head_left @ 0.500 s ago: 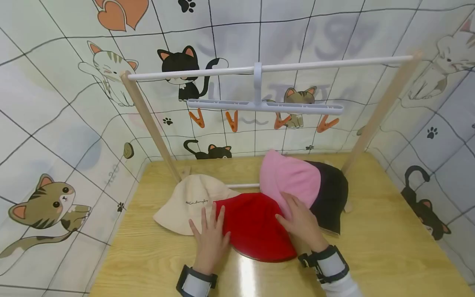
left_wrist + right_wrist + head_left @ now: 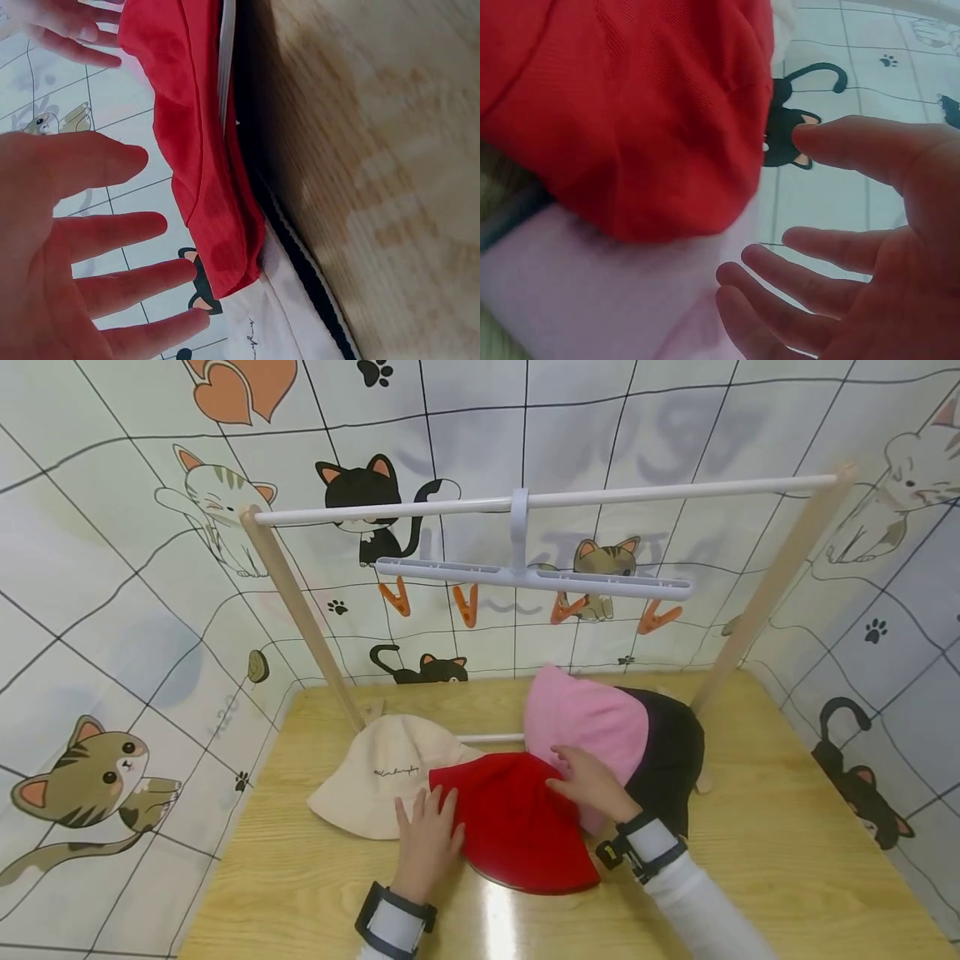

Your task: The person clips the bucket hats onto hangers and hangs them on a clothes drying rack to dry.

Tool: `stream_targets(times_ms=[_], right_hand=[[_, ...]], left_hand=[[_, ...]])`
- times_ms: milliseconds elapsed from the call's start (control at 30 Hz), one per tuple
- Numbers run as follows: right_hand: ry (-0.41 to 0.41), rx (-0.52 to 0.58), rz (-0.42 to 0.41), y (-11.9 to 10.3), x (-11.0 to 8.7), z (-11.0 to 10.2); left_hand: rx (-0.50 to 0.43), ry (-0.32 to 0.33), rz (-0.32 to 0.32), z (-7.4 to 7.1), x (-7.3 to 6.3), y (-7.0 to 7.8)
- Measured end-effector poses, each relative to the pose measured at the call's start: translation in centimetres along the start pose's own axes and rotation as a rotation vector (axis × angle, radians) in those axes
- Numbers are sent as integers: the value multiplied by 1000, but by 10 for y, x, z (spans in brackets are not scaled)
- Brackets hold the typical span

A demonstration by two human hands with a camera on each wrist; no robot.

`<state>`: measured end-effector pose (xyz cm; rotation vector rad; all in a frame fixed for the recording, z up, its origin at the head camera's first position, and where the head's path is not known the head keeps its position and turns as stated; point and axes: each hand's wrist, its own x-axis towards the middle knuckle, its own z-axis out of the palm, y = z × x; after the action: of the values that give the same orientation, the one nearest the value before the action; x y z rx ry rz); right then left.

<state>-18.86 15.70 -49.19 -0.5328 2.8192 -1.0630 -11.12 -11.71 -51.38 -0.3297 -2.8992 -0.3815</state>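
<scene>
1. and here's the red hat (image 2: 517,827), front and centre on the wooden table (image 2: 300,893), lying between the person's two hands.
2. left hand (image 2: 427,839): fingers spread and fairly straight, grasping nothing, right by the red hat's left edge; whether a fingertip touches the cloth, i can't tell from here.
3. over to the right hand (image 2: 592,785), relaxed, thumb and fingers apart, no grip on anything, poised at the red hat's right side in front of the pink hat (image 2: 585,714); contact there, again, i can't call.
4. look at that overlap! the red hat covers the right part of the cream hat (image 2: 382,777), which shows a line of dark script, and the pink hat's lower edge too.
5. further right, the black hat (image 2: 671,752) sits partly behind the pink one.
6. up above, a pale hanger (image 2: 517,575) hooks over the white rod (image 2: 390,510), four orange clips (image 2: 467,607) spread along it.
7. behind it all, the cat-print backdrop (image 2: 480,452).
</scene>
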Motion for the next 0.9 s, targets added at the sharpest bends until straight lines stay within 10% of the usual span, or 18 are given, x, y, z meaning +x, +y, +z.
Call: stream_targets(times_ms=[500, 900], right_hand=[[-106, 256, 210, 8, 25, 12], [-64, 450, 125, -15, 22, -1]], left_hand=[[-25, -30, 71, -2, 15, -2], [48, 123, 165, -5, 34, -23]])
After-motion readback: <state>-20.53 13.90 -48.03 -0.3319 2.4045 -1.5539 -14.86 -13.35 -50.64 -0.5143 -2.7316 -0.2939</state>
